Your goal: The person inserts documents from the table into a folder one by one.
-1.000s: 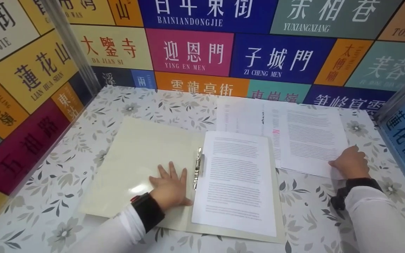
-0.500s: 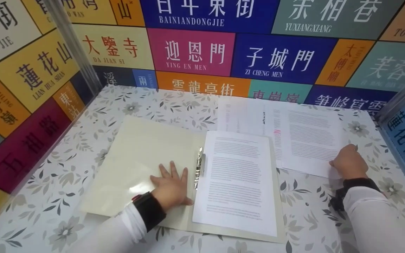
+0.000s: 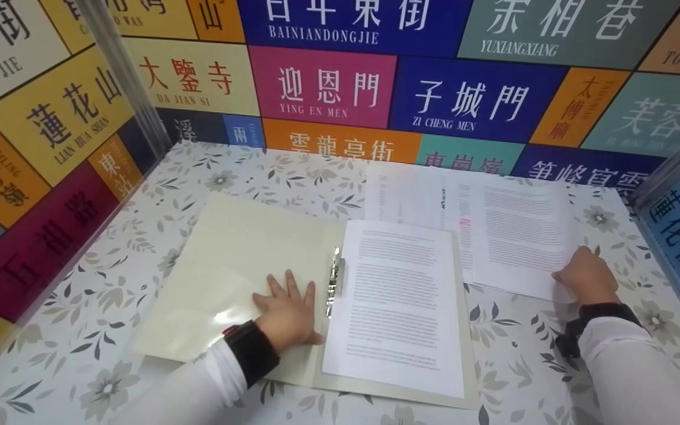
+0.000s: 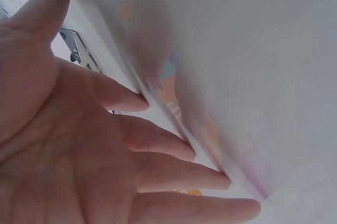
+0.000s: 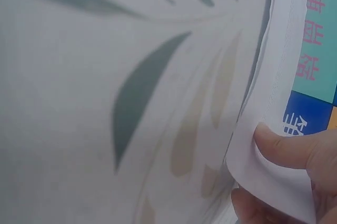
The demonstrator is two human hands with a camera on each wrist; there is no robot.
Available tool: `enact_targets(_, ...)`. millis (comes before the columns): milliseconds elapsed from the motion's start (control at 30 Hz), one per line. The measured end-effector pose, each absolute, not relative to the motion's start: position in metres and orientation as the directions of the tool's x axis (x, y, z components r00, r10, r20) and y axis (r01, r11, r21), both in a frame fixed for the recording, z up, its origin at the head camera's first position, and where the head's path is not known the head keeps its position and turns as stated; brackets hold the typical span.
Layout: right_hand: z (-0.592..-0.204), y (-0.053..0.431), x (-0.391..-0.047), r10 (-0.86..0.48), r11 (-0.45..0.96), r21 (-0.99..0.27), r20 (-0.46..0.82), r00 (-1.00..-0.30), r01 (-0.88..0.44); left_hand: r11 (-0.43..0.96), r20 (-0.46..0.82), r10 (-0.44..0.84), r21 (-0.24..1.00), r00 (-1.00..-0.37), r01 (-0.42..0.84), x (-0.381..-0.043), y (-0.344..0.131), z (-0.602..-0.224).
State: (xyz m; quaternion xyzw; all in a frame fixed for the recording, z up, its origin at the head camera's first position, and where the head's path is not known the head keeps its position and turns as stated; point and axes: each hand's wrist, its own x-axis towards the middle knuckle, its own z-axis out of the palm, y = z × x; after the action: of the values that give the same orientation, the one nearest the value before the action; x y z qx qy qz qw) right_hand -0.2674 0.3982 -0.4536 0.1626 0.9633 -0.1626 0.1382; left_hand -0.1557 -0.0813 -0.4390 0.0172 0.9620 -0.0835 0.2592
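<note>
A cream file folder (image 3: 245,260) lies opened flat, with a metal clip (image 3: 333,283) along its spine and a printed sheet (image 3: 393,307) on its right half. My left hand (image 3: 287,316) rests with spread fingers on the folder's left cover, the thumb close to the spine. In the left wrist view the fingertips (image 4: 245,209) meet the cover's glossy surface. To the right, my right hand (image 3: 589,276) pinches the lower right corner of printed paper (image 3: 520,236). The right wrist view has the thumb (image 5: 284,148) on top of the curled paper edge (image 5: 263,171) and fingers underneath.
More printed sheets (image 3: 411,192), one with a pink mark, lie behind the folder and partly under the pinched paper. A flower-patterned tabletop (image 3: 104,330) bears everything. Panels with colourful lettering (image 3: 322,88) stand at the back and both sides.
Both hands stay almost where they were. The right hand shifts only very slightly, keeping its pinch on the paper's corner.
</note>
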Motion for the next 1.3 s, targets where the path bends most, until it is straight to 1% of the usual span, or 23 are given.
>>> enact_targets(133,-0.455,0.399,-0.266,0.253,0.897,-0.281,-0.305,-0.918,0.34,0.985,-0.5,-0.014,-0.158,-0.866,0.075,-0.156,-0.081,-0.441)
enact_targets(267,-0.456,0.4,-0.264,0.239,0.89,-0.322,-0.276,-0.931,0.323,0.983,-0.504,-0.017,-0.167,-0.863,0.079,-0.156,-0.081,-0.44)
enact_targets(500,-0.46,0.406,-0.259,0.165,0.895,-0.386,-0.183,-0.969,0.225,0.979,-0.513,-0.011,-0.18,-0.858,0.095,-0.154,-0.081,-0.437)
enact_targets(600,-0.461,0.41,-0.259,0.152,0.89,-0.407,-0.165,-0.974,0.208,0.98,-0.511,-0.012,-0.178,-0.86,0.093,-0.155,-0.08,-0.437)
enact_targets(933,-0.451,0.417,-0.261,0.232,0.793,-0.528,-0.2,-0.952,0.304,0.983,-0.507,-0.009,-0.161,-0.862,0.085,-0.155,-0.081,-0.436)
enact_targets(1167,-0.431,0.418,-0.259,0.299,0.714,-0.59,-0.229,-0.926,0.376,0.986,-0.511,-0.014,-0.149,-0.859,0.072,-0.155,-0.081,-0.437)
enact_targets(1300,-0.419,0.417,-0.255,0.319,0.667,-0.636,-0.225,-0.921,0.387,0.987,-0.51,-0.009,-0.141,-0.86,0.074,-0.155,-0.08,-0.437)
